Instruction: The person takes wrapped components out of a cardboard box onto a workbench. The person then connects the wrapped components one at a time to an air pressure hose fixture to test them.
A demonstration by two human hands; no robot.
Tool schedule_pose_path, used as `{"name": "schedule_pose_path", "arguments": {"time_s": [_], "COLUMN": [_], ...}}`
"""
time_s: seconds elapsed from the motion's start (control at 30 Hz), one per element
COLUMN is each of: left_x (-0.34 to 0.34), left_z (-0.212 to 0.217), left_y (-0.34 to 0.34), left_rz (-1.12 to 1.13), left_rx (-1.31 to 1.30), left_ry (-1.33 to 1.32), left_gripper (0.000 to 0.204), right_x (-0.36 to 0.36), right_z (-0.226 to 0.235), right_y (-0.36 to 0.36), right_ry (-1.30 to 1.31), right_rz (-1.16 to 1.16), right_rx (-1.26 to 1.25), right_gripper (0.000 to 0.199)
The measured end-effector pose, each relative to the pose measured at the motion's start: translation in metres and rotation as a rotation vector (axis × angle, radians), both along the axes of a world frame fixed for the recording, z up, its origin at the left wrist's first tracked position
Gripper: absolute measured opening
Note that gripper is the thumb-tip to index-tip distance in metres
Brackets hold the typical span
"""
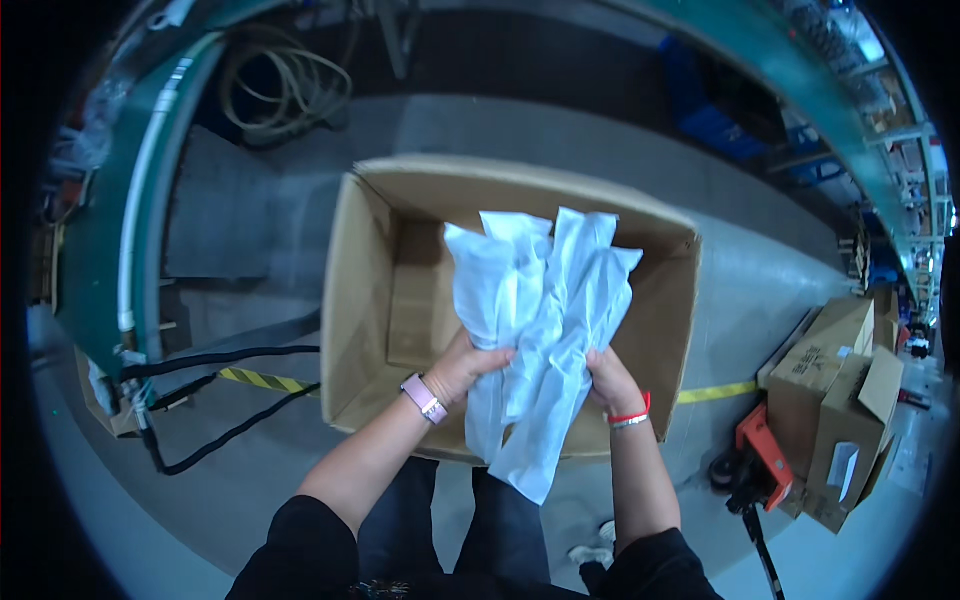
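Over a large open cardboard box point(343, 300) I hold a bundle of several long white wrapped packets point(545, 310). My left hand point(468, 366) is closed round the bundle's left side, thumb on top. On the right side my right hand point(610, 382) grips the packets, its fingers partly hidden behind them. The packets lie lengthwise away from me, and their near ends stick out past the box's front edge. What is inside the wrapping cannot be seen. Part of the box's bottom shows to the left of the bundle.
A green workbench point(110, 230) with black hoses point(215, 430) stands at left. At right are stacked cardboard cartons point(825, 400) beside an orange-red pallet jack point(765, 455). A blue bin point(715, 120) sits at the far right. Yellow-black tape point(265, 380) crosses the floor.
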State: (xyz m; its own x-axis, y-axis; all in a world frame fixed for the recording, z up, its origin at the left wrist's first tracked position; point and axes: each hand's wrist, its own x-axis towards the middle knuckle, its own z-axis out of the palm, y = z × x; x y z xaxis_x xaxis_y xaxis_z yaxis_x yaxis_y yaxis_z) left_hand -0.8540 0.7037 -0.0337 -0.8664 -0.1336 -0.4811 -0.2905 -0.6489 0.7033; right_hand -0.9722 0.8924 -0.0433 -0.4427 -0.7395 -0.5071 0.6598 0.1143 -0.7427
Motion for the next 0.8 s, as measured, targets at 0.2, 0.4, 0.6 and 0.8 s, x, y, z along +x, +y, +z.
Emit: {"name": "schedule_pose_path", "arguments": {"time_s": [0.2,0.4,0.6,0.8], "left_x": [0.105,0.194,0.296,0.358], "left_z": [0.11,0.206,0.259,0.342], "left_y": [-0.028,-0.015,-0.023,-0.063], "left_rz": [-0.044,0.233,0.348,0.518], "left_rx": [0.072,-0.062,0.101,-0.022], "left_ry": [0.083,0.175,0.094,0.146], "left_gripper": [0.064,0.068,0.067,0.057], "right_x": [0.102,0.164,0.224,0.284], "right_z": [0.114,0.208,0.279,0.346], "right_y": [-0.021,-0.039,-0.087,-0.16], "right_ry": [-0.041,-0.02,0.011,0.042], "right_rz": [-0.096,0.061,0.362,0.424], "right_rx": [0.108,-0.103,-0.182,-0.151], "right_gripper": [0.05,0.058,0.057,0.062]}}
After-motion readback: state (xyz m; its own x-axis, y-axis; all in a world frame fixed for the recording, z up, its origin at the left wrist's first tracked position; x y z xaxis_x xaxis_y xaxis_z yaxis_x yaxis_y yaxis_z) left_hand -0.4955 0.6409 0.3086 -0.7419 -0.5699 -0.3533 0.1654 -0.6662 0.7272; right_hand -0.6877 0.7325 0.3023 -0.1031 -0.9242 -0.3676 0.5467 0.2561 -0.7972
